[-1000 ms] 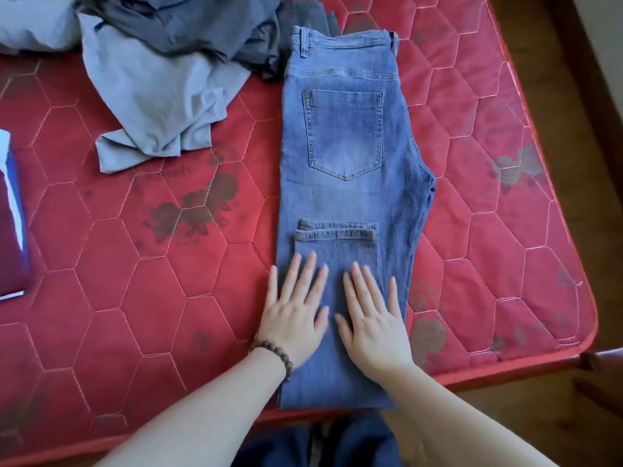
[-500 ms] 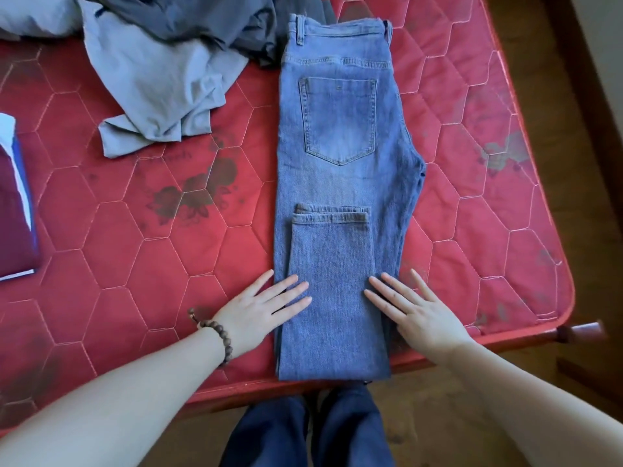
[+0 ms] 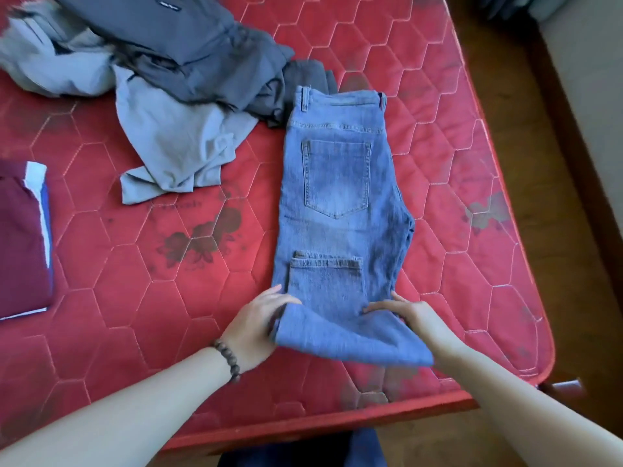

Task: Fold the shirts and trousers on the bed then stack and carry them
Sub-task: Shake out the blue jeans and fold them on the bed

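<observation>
Blue jeans (image 3: 340, 203) lie lengthwise on the red quilted mattress (image 3: 135, 281), back pocket up, legs folded back so the hems sit mid-length. My left hand (image 3: 253, 328), with a bead bracelet on the wrist, grips the near folded end at its left side. My right hand (image 3: 414, 315) holds the same end at its right side, thumb on top. The near end is lifted off the mattress and tilted. A heap of unfolded grey clothes (image 3: 175, 92) lies at the back left. A folded maroon garment (image 3: 20, 244) lies at the left edge.
The mattress's near edge (image 3: 337, 423) and right edge border a brown wooden floor (image 3: 526, 106). A pale piece of furniture (image 3: 593, 79) stands at the far right. My legs in dark trousers (image 3: 364, 449) show below the near edge.
Both hands went from lying flat on the jeans to their sides, then took hold of the near folded end and raised it. The view shifted forward, showing more of the clothes heap.
</observation>
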Demonstrator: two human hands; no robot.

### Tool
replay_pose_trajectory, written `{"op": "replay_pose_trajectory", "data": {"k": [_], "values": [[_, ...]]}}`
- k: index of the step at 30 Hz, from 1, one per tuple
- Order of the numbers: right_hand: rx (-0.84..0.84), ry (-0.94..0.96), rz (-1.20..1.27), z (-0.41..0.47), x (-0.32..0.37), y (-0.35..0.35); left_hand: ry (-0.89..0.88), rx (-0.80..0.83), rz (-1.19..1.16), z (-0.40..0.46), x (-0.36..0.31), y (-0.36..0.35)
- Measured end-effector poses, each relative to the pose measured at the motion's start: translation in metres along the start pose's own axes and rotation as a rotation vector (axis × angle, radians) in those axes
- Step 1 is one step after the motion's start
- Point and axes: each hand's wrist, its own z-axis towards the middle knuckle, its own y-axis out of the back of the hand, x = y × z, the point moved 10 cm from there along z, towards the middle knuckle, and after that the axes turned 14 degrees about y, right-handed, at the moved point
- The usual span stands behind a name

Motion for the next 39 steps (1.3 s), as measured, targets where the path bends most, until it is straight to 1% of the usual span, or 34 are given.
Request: {"op": "replay_pose_trajectory", "data": {"k": [1,2,5,7,9,11,12,13,15,16,17,18,22,25,28,30,31,33,35,37,39], "values": [[0.015,-0.068,0.131,0.004,-0.001,0.01,0.057,-0.013,-0.054,0.008,-0.005,0.01],[-0.043,-0.089,0.175,0.013,0.002,0.029,0.095,-0.071,-0.066,0.019,-0.01,0.023],[-0.244,-0.049,-0.019,0.05,0.014,0.089,0.087,-0.309,-0.119,0.056,-0.037,0.07],[-0.37,-0.02,-0.026,0.081,0.023,0.122,0.035,-0.441,-0.161,0.088,-0.06,0.098],[-0.498,0.001,-0.003,0.113,0.023,0.153,-0.009,-0.54,-0.206,0.124,-0.077,0.121],[-0.614,-0.005,0.02,0.145,0.013,0.178,0.027,-0.571,-0.261,0.169,-0.077,0.137],[-0.653,-0.034,0.045,0.161,0.001,0.185,0.11,-0.531,-0.267,0.194,-0.067,0.138],[-0.664,-0.094,0.081,0.175,-0.015,0.186,0.235,-0.46,-0.236,0.217,-0.049,0.132],[-0.587,-0.282,0.185,0.194,-0.059,0.164,0.487,-0.225,-0.129,0.244,-0.002,0.097],[-0.521,-0.37,0.224,0.197,-0.081,0.144,0.564,-0.117,-0.115,0.247,0.019,0.076],[-0.482,-0.425,0.241,0.196,-0.098,0.127,0.603,-0.072,-0.121,0.246,0.035,0.062],[-0.486,-0.446,0.243,0.194,-0.109,0.116,0.608,-0.088,-0.143,0.245,0.046,0.055],[-0.593,-0.409,0.161,0.19,-0.124,0.117,0.53,-0.302,-0.244,0.244,0.056,0.059],[-0.637,-0.323,0.047,0.194,-0.112,0.128,0.476,-0.419,-0.123,0.242,0.044,0.069],[-0.641,-0.3,-0.006,0.198,-0.105,0.133,0.43,-0.548,-0.018,0.24,0.024,0.082],[-0.694,-0.301,-0.115,0.2,-0.099,0.144,0.383,-0.676,0.009,0.241,0.01,0.095],[-0.72,-0.315,-0.169,0.2,-0.096,0.151,0.41,-0.697,-0.001,0.244,0.009,0.099],[-0.697,-0.397,-0.171,0.206,-0.103,0.155,0.537,-0.618,-0.083,0.255,0.021,0.095],[-0.609,-0.488,-0.107,0.212,-0.113,0.152,0.654,-0.515,-0.076,0.264,0.033,0.086],[-0.517,-0.494,-0.086,0.219,-0.12,0.146,0.686,-0.422,-0.045,0.27,0.039,0.074],[-0.488,-0.432,-0.07,0.221,-0.118,0.142,0.663,-0.423,-0.052,0.266,0.038,0.072]]}}
